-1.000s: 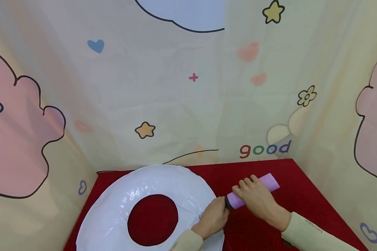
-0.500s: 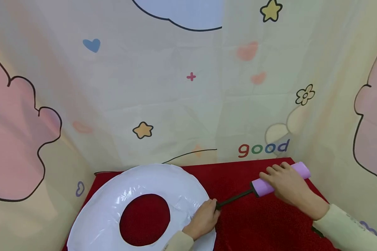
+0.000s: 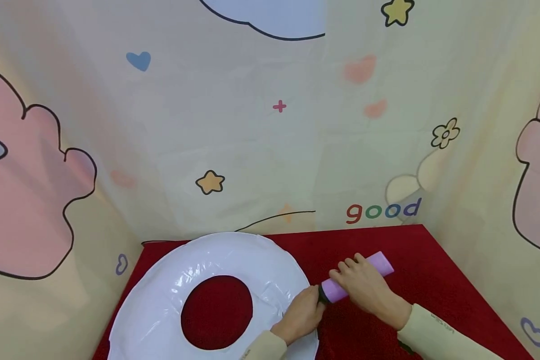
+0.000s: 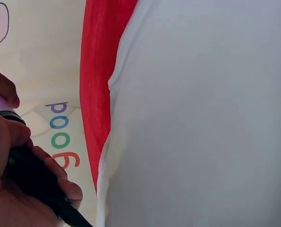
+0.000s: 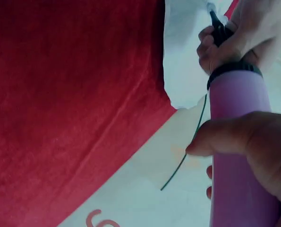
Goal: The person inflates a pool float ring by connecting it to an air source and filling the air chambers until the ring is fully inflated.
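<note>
Lilac pump (image 3: 335, 290), lower right of the frame, should be light, stiff, perhaps slippery — good to hold where right hand (image 3: 366, 286) grips barrel (image 5: 242, 184), left hand (image 3: 300, 315) grips black handle (image 4: 34, 176).

The head view's bottom edge crops the ring (image 3: 150, 292). The right hand (image 3: 363, 282) covers the pump's (image 3: 335, 291) middle. Sleeve lettering (image 3: 442, 323) is unreadably small.

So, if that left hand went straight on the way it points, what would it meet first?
Most likely the dark-rimmed purple pump barrel, just ahead of the left hand; any gap between them is hard to judge.
</note>
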### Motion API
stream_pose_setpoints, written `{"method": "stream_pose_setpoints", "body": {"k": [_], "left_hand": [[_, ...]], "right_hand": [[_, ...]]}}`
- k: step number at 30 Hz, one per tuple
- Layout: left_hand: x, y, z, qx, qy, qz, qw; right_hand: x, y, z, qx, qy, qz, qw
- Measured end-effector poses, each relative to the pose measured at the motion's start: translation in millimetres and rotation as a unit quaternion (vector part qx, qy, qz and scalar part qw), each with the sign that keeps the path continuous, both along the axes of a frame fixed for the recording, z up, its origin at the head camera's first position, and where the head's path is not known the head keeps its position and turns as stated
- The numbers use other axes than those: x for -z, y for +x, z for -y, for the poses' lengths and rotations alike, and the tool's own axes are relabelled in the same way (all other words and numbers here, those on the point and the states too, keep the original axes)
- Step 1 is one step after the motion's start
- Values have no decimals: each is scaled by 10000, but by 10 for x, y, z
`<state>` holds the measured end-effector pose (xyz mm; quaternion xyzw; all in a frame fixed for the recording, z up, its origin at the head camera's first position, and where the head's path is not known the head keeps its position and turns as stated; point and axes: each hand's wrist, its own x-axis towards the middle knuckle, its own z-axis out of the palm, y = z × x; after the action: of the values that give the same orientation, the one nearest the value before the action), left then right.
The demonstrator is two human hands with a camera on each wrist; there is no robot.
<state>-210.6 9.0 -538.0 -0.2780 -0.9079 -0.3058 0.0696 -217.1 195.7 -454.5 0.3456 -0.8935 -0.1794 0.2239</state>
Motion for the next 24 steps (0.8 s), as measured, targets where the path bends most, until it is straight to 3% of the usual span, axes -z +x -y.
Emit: {"method": "stream_pose_setpoints", "body": {"k": [6,13,16,21,24], "left_hand": [[-31,-43,107,260,75,389,9989],[-76,-110,221,42,3,312,9995],[-65,-124,176,7,-100,113,9999],[-78,-115,1,23,-68,-65,10000],[-99,-97,-55,-75,66,-139,9999]], "right_hand": [[-244,-26,-325,61,-152,387,9991],[-601,-118,-791,450,-360,264,9980],[-539,-114,-715,408,-300,305,9983],[-204,-83,-246,111,-91,-62,9999],[-137,-103,-29,-3,107,-250,9996]]}}
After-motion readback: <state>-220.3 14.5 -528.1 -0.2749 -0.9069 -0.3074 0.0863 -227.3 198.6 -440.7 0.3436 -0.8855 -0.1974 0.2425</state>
